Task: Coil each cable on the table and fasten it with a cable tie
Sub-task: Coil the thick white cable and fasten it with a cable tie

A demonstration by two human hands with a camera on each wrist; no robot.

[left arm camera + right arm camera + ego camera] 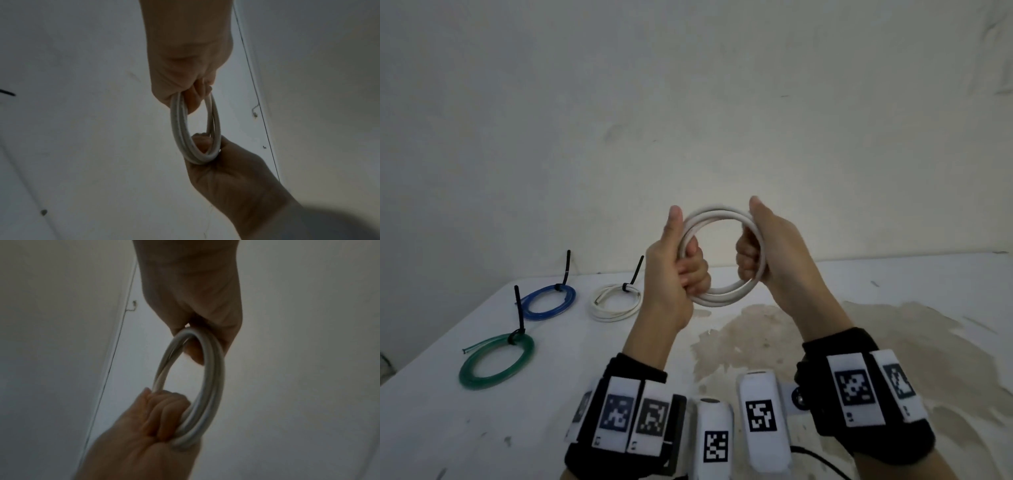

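I hold a white cable coil [722,294] upright in the air above the table [893,274], a ring of a few turns. My left hand [688,270] grips its left side, fingers curled through the ring and thumb pointing up. On the opposite side my right hand [751,255] grips it the same way. The left wrist view shows the coil [177,125] edge-on between my left hand [185,65] above and my right hand [230,175] below. Seen from the right wrist, the coil [213,386] spans my right hand [195,296] and left hand [148,426]. No cable tie shows on this coil.
Three coils lie on the table's left part, each bound by a black cable tie with its tail sticking up: a green one [496,359] nearest, a blue one [549,303] and a white one [616,301] farther back. A brownish stain [808,342] marks the right half. A plain wall stands behind.
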